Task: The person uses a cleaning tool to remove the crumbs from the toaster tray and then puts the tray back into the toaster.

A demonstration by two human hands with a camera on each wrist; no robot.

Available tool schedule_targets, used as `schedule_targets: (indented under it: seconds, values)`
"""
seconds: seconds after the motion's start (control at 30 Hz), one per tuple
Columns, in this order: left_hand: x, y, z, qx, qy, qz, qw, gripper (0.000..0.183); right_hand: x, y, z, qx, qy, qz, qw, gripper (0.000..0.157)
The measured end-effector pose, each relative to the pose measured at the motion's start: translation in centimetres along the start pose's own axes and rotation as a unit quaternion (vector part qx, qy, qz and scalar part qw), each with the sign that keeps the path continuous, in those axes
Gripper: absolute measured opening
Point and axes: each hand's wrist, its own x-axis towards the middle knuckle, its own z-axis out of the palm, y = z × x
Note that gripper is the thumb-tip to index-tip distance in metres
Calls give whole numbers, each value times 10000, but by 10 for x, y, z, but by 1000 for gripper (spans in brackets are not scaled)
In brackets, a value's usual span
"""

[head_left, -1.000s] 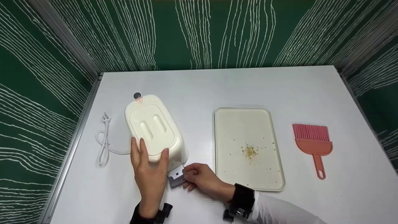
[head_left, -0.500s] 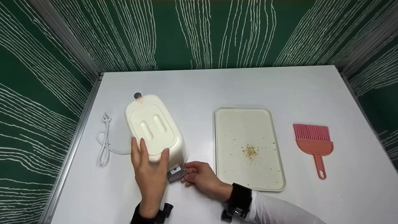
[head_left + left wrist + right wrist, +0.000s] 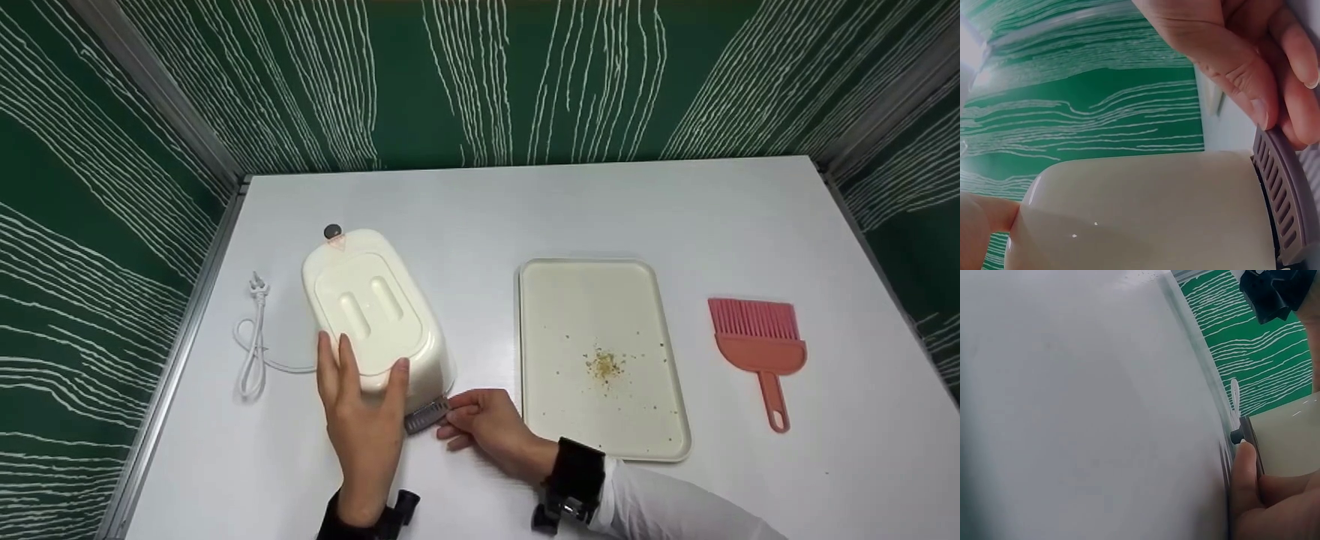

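Note:
A cream toaster [image 3: 371, 292] with its lid on stands at an angle on the left side of the table. My left hand [image 3: 362, 439] rests on the toaster's near end, its fingers and thumb spread and fairly straight over the top edge. Low on that same end, the grey slotted front of the crumb tray [image 3: 427, 415] sits close against the body. My right hand [image 3: 491, 431] pinches the right end of this front between thumb and fingers. In the left wrist view, a narrow dark gap shows between the crumb tray front [image 3: 1283, 197] and the toaster wall [image 3: 1157, 208].
Right of the toaster lies a shallow cream baking tray [image 3: 585, 300] with a small heap of crumbs [image 3: 604, 365] and scattered bits. A coral brush [image 3: 757, 337] lies farther right. The white cord [image 3: 255, 345] with its plug is bundled at the left. Green walls border the table.
The crumb tray has slid into the toaster's base, and its white part is now out of sight. My right hand moved slightly forward with it. My left hand stayed in place.

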Motion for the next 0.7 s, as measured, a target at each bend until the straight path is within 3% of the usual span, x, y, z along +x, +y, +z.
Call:
schedule_targets:
  seconds: [0.7]
  values:
    - [-1, 0, 0, -51, 71, 75, 9999, 78, 4, 2, 7, 160, 319, -145, 9993, 17]
